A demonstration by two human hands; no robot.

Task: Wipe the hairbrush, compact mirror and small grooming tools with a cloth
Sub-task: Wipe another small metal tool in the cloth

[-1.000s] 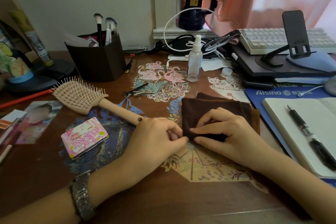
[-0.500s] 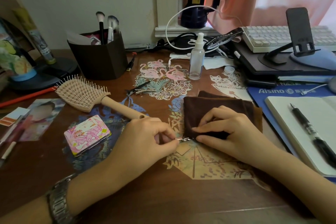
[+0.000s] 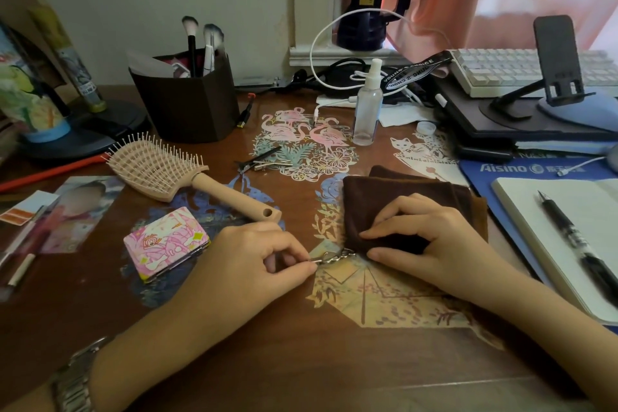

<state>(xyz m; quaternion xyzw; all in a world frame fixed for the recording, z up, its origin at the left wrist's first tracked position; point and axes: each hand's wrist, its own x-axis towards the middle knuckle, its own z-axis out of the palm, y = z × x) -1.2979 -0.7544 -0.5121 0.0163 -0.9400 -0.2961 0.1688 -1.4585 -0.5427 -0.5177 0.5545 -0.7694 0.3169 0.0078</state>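
From the head camera we see the brown cloth (image 3: 404, 204) folded on the worktop (image 3: 301, 361). Our right hand (image 3: 431, 237) pinches its near corner. Just left of the cloth, our left hand (image 3: 254, 264) has fingers clamped on a small metal chain (image 3: 334, 257) running under that corner. Farther left lie the mirror (image 3: 166, 242) and hairbrush (image 3: 174, 174). Right of the cloth, a blue mat (image 3: 485, 170) reads "Aisino".

Chain (image 3: 336, 257) — between hand (image 3: 249, 264) and cloth (image 3: 398, 204)
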